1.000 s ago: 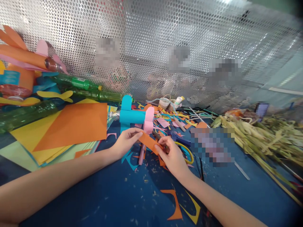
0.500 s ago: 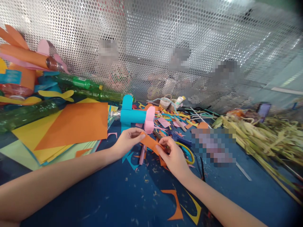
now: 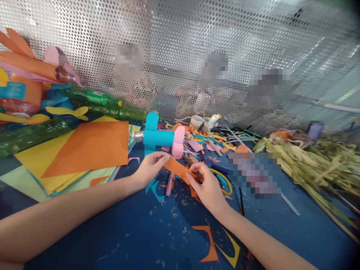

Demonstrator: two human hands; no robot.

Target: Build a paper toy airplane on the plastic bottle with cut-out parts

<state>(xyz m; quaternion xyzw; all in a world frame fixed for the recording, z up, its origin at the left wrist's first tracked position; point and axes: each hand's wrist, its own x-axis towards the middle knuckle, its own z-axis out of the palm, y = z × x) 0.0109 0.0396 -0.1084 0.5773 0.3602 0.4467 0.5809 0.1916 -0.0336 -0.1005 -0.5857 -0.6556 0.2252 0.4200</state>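
Between my two hands an orange paper strip is held slantwise above the blue table. My left hand pinches its upper left end between thumb and fingers. The lower right end is gripped by my right hand, whose fingers curl over it. Just beyond lies a bottle wrapped in blue paper, with blue side flaps and a pink paper piece at its right end. Under my right hand, scissors with yellow handle loops are partly hidden. A small pink stick-like piece rests below the strip.
Coloured paper sheets are stacked at left, near green bottles and paper-covered bottles. Paper scraps litter the back. Dry husks spread at right. Cut offcuts lie in front. A perforated metal screen stands behind.
My left hand's fingertips have shifted slightly to the left along the orange strip's end. Otherwise both hands keep nearly the same place and grip.
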